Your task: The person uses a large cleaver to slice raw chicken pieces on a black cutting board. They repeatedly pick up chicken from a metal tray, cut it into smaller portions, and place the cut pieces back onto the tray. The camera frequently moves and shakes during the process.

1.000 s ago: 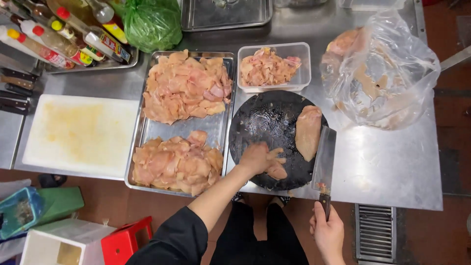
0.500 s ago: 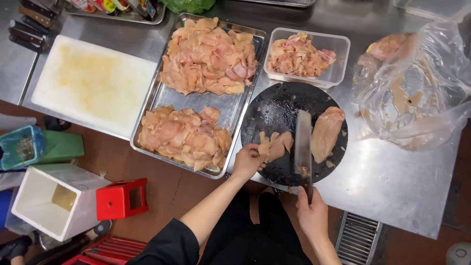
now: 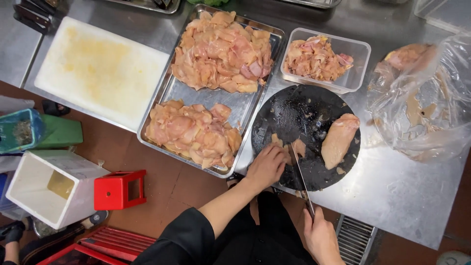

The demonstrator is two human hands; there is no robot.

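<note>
Raw chicken is cut on a round black board at the near edge of the steel tabletop [image 3: 392, 191].

The long metal tray [image 3: 245, 105] with two heaps of sliced chicken lies left of the black board [image 3: 304, 118], a white cutting board [image 3: 98, 68] further left, a clear bag [image 3: 427, 103] at the right edge, a plastic tub [image 3: 355, 81] of trimmings behind. On the board, the left hand [image 3: 267, 167] presses a small chicken piece [image 3: 299, 146], fingers together and flat on it; the right hand [image 3: 321, 238] has its fingers closed around the knife [image 3: 300, 174]. The meat looks soft, wet, slippery, so hold it flat from above. A whole fillet [image 3: 338, 140] lies just beside the blade.
</note>
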